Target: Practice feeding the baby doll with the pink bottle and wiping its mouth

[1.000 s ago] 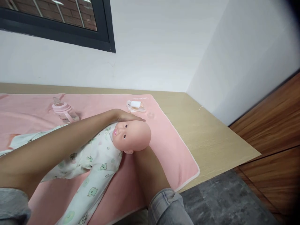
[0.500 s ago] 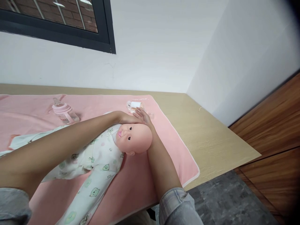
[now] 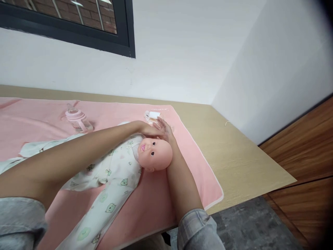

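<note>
A bald baby doll in a white sleepsuit with green animal prints lies on its back, head to the right. My left arm crosses over its body, and my left hand lies along the far side of the doll's head, fingers stretched toward my other hand and partly hidden. My right hand is beyond the head, fingers extended and palm turned toward the left hand. The right wrist and forearm run close beside the crown. Just past the fingertips lies a small clear packet with a white label.
A pink-topped baby bottle lies tilted on the pink blanket, beyond the doll's body. The blanket covers much of the wooden table. A white wall and a dark window frame stand behind; wooden panels are at right.
The view has shifted slightly, so most things sit a little further right. Both hands stay by the doll's head, with the left hand slightly closer to the right.
</note>
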Tool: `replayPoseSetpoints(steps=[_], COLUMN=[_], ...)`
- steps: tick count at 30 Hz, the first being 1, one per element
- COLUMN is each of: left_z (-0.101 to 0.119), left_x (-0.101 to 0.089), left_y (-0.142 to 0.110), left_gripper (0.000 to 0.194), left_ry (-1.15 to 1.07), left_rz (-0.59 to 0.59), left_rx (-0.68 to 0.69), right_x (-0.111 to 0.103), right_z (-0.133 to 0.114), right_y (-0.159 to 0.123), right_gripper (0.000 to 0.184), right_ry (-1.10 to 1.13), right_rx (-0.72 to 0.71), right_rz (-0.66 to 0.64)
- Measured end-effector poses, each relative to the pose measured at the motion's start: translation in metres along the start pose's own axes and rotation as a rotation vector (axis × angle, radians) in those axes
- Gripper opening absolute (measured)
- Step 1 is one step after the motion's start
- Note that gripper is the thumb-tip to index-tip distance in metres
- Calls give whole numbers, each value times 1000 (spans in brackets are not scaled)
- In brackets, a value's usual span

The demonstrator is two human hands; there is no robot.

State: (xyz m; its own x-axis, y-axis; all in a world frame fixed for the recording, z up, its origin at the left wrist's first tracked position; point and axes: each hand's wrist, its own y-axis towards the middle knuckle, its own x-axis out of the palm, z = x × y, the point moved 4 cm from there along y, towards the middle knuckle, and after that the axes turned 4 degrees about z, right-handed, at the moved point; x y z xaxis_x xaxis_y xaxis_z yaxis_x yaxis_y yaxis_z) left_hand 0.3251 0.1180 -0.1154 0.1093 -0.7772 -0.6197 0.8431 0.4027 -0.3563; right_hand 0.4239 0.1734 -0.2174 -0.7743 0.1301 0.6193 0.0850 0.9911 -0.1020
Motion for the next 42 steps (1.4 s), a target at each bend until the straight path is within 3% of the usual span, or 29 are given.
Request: replayPoseSetpoints(steps=[2, 3, 5, 8, 13, 21, 25, 29, 32, 36, 42], left_z=[1, 2, 6, 10, 14, 23, 19, 10, 4, -1, -3], left_x=[-8, -14, -27, -38, -30, -19, -18, -18, -19, -22, -27], left_y=[-6, -10, -22, -46, -88, -131, -141, -151, -158, -165, -179], left_gripper=[53, 55, 58, 57, 67, 51, 42, 45, 51, 56, 36], left_ry=[11, 33, 102, 154, -12, -46, -35, -17, 18, 75, 74], left_rz=[-73, -55, 62, 295, 545, 672, 770, 877, 896, 816, 707], left_rx=[-40, -44, -18, 29, 89, 205, 240, 238, 266, 293, 334], right_x=[3, 4, 4, 3, 4, 11, 32, 74, 106, 136, 155], right_z=[-2, -3, -5, -6, -11, -45, -78, -107, -117, -116, -107], right_y=[-3, -5, -7, -8, -12, -28, -47, -84, -117, -149, -172], right_gripper=[31, 28, 19, 20, 21, 13, 21, 27, 22, 21, 24], right_ry=[-53, -52, 11, 102, 189, 103, -109, -408, -624, -818, -970], right_rx=[10, 10, -2, -18, -61, -245, -275, -318, -383, -406, -410], right_rz=[-1, 5, 13, -31, -63, -73, -130, -288, -421, -538, -538])
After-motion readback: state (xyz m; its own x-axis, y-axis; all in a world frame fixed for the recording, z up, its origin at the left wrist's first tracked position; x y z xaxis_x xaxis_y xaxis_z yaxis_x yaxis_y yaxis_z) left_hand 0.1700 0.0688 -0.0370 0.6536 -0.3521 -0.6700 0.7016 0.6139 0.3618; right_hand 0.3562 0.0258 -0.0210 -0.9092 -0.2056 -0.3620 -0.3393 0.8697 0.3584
